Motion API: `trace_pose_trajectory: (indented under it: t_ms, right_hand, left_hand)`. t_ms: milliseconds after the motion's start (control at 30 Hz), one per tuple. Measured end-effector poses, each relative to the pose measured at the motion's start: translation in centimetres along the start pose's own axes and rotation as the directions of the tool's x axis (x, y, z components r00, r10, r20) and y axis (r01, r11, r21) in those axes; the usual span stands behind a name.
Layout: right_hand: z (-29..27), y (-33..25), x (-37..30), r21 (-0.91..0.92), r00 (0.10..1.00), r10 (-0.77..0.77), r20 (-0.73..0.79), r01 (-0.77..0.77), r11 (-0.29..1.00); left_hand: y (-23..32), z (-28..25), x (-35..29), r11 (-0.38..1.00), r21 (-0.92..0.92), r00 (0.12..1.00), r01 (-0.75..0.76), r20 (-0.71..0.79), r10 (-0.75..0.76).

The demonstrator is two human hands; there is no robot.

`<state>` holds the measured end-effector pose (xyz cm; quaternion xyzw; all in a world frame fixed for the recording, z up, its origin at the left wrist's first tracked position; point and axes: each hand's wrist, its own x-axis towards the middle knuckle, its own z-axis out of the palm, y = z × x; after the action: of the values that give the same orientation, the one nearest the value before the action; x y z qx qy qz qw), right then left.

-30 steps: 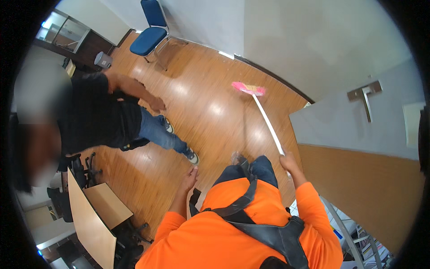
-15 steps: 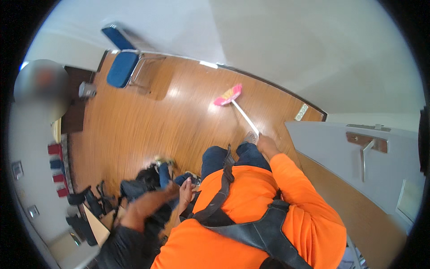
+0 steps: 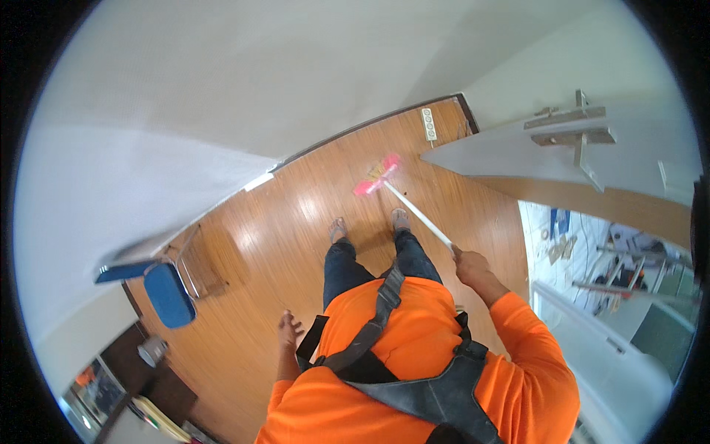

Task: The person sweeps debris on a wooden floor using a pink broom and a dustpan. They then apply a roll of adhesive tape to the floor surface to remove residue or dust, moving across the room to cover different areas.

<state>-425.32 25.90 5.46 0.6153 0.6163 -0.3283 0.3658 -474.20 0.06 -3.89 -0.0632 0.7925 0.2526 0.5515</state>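
Counting one blue chair (image 3: 170,297) and one grey bin (image 3: 153,351), 8 o'clock. Left hand (image 3: 289,328), 7 o'clock: hanging empty, loosely open. One broom (image 3: 405,200), pink head on wood floor (image 3: 303,263) at 1 o'clock, power strip (image 3: 430,126) beyond. Right hand (image 3: 472,268), 4 o'clock: gripping broom, arm reaching forward. One door (image 3: 510,148) juts in, 2 o'clock.

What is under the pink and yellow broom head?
Glossy brown wooden floor shows around the pink and yellow broom head on its white stick; whatever lies directly beneath is covered, so I cannot tell.
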Motion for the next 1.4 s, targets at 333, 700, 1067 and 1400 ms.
trace_pose_trajectory:
  t_ms: [333,700,1067,1400]
  right_hand:
    - [3.5,3.4,3.4,-0.119,0.977,0.211,0.041,-0.205,0.971]
    - [8.3,21.1,-3.3,0.094,0.829,0.536,-0.158,-0.528,0.844]
    - [32.0,12.5,-15.9,0.814,0.755,0.584,0.299,-0.521,0.256]
    - [36.8,0.4,-16.5,0.855,0.72,0.476,0.505,-0.494,-0.159]
  left_hand:
    - [21.9,-5.0,3.5,0.912,0.245,0.945,-0.328,0.073,0.32]
    - [19.7,4.9,1.0,0.69,0.619,0.926,-0.376,0.275,0.258]
    - [16.1,20.0,-6.2,0.493,0.734,0.875,-0.466,0.463,0.138]
    - [19.8,36.0,-10.8,0.208,0.784,0.809,-0.585,0.58,0.095]
